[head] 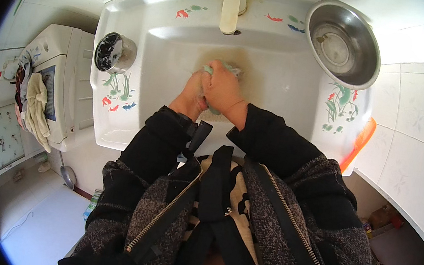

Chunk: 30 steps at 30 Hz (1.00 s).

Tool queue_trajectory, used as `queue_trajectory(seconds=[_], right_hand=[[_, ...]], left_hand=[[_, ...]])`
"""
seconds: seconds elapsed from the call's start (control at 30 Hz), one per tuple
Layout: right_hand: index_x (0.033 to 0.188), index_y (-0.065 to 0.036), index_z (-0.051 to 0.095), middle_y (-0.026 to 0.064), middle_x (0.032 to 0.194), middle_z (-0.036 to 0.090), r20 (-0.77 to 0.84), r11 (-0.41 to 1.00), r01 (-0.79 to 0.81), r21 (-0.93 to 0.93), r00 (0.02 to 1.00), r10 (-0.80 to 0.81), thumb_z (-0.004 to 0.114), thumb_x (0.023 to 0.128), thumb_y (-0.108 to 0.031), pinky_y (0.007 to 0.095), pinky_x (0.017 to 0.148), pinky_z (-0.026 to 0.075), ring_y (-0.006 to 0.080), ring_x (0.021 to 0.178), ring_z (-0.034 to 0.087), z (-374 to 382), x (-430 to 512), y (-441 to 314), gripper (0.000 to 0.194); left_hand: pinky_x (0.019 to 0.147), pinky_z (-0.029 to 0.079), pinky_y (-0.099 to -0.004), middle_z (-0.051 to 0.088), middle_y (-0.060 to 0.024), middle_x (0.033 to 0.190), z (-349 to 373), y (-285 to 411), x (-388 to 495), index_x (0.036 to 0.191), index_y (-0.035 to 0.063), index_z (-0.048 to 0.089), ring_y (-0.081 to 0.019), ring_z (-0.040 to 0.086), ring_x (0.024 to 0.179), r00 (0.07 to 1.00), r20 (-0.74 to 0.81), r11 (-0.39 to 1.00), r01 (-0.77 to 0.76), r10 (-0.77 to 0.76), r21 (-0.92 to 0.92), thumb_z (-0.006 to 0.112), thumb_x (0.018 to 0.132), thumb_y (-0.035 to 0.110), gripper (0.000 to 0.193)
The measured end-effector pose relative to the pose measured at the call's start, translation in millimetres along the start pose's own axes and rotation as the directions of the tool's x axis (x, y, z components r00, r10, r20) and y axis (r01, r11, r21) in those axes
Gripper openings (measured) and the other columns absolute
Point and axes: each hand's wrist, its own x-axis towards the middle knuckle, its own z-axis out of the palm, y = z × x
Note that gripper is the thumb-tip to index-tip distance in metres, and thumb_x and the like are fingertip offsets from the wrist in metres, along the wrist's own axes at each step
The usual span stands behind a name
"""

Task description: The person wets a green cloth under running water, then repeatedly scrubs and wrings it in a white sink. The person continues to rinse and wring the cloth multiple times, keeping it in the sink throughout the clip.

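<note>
Both of my hands are pressed together over the basin of a white ceramic sink (291, 82), closed around a pale green cloth (226, 67). My left hand (193, 92) lies on the left, partly covered by my right hand (223, 85), which wraps over it. Bits of the cloth show at the top, between the hands and below them; the rest is hidden in the grip. Brownish water or staining spreads in the basin around the hands. Above them stands a white faucet (231, 10) with its lever turned to the right.
A steel bowl (342, 45) rests tilted on the sink's right back corner. On the left rim is a metal cup (125, 55) with a dark inside. An orange comb-like object (361, 140) leans at the right edge. Cloths (37, 103) hang over a white appliance (54, 45) at left.
</note>
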Motion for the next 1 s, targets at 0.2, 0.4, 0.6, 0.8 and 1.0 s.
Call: queue_trajectory(seconds=[0.2, 0.4, 0.6, 0.8, 1.0], right_hand=[[0.094, 0.001, 0.056, 0.0222, 0.085, 0.061, -0.114, 0.971, -0.184, -0.156, 0.979, 0.167, 0.047, 0.085, -0.02, 0.046, 0.072, 0.047, 0.0401, 0.082, 0.058, -8, 9, 31, 0.024], [0.096, 0.003, 0.059, 0.0184, 0.094, 0.062, -0.149, 0.932, -0.084, -0.352, 0.988, 0.033, 0.045, 0.086, -0.02, 0.0398, 0.074, 0.047, 0.0335, 0.089, 0.057, -46, 18, 87, 0.028], [0.107, 0.004, 0.057, 0.0163, 0.098, 0.062, -0.122, 0.934, -0.35, 0.076, 0.926, 0.357, 0.063, 0.079, -0.029, 0.0326, 0.075, 0.046, 0.0238, 0.09, 0.058, -75, 11, 101, 0.044], [0.106, 0.002, 0.057, 0.0187, 0.098, 0.061, 0.001, 0.931, -0.346, 0.116, 0.937, 0.348, 0.066, 0.075, -0.028, 0.0335, 0.076, 0.046, 0.0264, 0.09, 0.059, -74, -2, 84, 0.044], [0.107, 0.003, 0.056, 0.0202, 0.099, 0.061, 0.028, 0.95, -0.299, 0.09, 0.954, 0.298, 0.066, 0.074, -0.03, 0.0338, 0.078, 0.046, 0.0279, 0.091, 0.06, -71, -7, 81, 0.048]], left_hand=[[0.078, 0.05, -0.0373, 0.058, -0.0095, 0.101, 51, 5, -13, 0.109, 0.0035, 0.05, -0.0219, 0.058, 0.092, 0.946, -0.322, 0.925, 0.101, 0.025, 0.367, 0.042, 0.092, 0.028, 0.031], [0.086, 0.045, -0.0383, 0.048, -0.0117, 0.119, 55, 15, -27, 0.127, 0.0069, 0.038, -0.0236, 0.051, 0.105, 0.875, -0.45, 0.757, 0.171, 0.177, 0.631, 0.051, 0.088, 0.027, 0.046], [0.087, 0.043, -0.0396, 0.046, -0.015, 0.123, 30, 37, -46, 0.126, 0.0107, 0.042, -0.0272, 0.048, 0.107, 0.799, -0.441, 0.464, 0.234, 0.409, 0.854, 0.06, 0.082, 0.033, 0.053], [0.093, 0.038, -0.0418, 0.05, -0.0206, 0.113, 25, 98, -61, 0.118, 0.0013, 0.048, -0.036, 0.045, 0.11, 0.518, 0.4, -0.472, 0.009, 0.756, 0.881, 0.071, 0.071, 0.023, 0.057], [0.088, 0.041, -0.0408, 0.057, -0.0203, 0.107, 23, 179, -91, 0.108, -0.0019, 0.053, -0.0339, 0.052, 0.103, 0.504, 0.427, -0.619, 0.309, 0.75, 0.722, 0.076, 0.066, 0.029, 0.058]])
